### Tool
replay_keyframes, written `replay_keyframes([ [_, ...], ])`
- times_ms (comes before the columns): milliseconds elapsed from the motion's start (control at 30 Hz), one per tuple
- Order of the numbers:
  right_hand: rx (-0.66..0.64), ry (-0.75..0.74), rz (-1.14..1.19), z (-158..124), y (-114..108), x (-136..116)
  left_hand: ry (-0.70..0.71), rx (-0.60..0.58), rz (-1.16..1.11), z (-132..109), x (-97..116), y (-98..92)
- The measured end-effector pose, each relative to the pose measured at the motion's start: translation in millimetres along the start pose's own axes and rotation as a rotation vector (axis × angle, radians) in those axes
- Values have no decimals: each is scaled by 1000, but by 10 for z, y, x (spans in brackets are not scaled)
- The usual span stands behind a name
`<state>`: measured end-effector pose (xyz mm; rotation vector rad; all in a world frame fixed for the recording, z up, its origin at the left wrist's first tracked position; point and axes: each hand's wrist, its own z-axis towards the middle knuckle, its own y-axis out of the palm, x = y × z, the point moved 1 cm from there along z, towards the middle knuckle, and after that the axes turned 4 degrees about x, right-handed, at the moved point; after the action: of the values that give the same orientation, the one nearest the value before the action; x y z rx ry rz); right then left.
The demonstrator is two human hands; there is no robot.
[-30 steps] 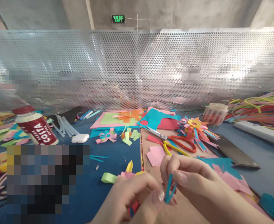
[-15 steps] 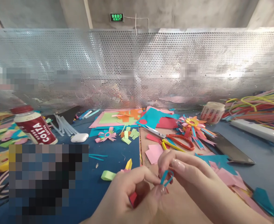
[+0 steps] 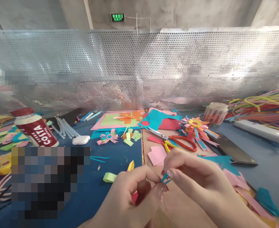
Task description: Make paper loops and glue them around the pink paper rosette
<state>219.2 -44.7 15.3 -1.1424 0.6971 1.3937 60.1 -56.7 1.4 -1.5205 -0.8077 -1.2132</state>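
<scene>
A thin blue paper strip (image 3: 164,178), bent over into a narrow loop, is held between my two hands. My left hand (image 3: 139,190) pinches its lower end between thumb and forefinger. The fingertips of my right hand (image 3: 189,177) close on the top of the loop. Something red (image 3: 134,198) shows inside the curl of my left fingers; its shape is mostly hidden. Just beyond my left hand lie a light green paper loop (image 3: 109,177) and a yellow folded paper piece (image 3: 131,166). Red-handled scissors (image 3: 182,143) rest past my right hand.
A paper flower (image 3: 195,125) and a phone (image 3: 236,148) lie to the right, near a jar (image 3: 215,113). Leftward are a Costa bottle (image 3: 36,128) and a white earphone case (image 3: 81,140). Coloured paper sheets (image 3: 160,118) lie before a perforated metal screen (image 3: 139,69).
My right fingertips have come down and leftward onto the blue strip's loop, which was standing open and is now pressed narrower. My left hand keeps its pinch.
</scene>
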Motion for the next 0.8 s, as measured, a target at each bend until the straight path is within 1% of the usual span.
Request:
replay_keyframes([
  [133, 23, 39, -18, 2, -21, 0, -44, 17, -45, 8, 18, -10],
  [367, 23, 53, -22, 6, -4, 26, -42, 15, -82, 12, 29, -12],
  [467, 32, 58, -15, 7, 6, 30, -104, 4, -81, 7, 25, -17],
  [600, 43, 87, 20, 20, 5, 53, -172, -44, -89, 42, -3, -45],
  [700, 91, 141, 46, 43, -13, 84, -113, -73, -98, 96, -56, -76],
  [800, 149, 187, 45, 63, -30, 118, -26, -46, -96, 138, -89, -101],
])
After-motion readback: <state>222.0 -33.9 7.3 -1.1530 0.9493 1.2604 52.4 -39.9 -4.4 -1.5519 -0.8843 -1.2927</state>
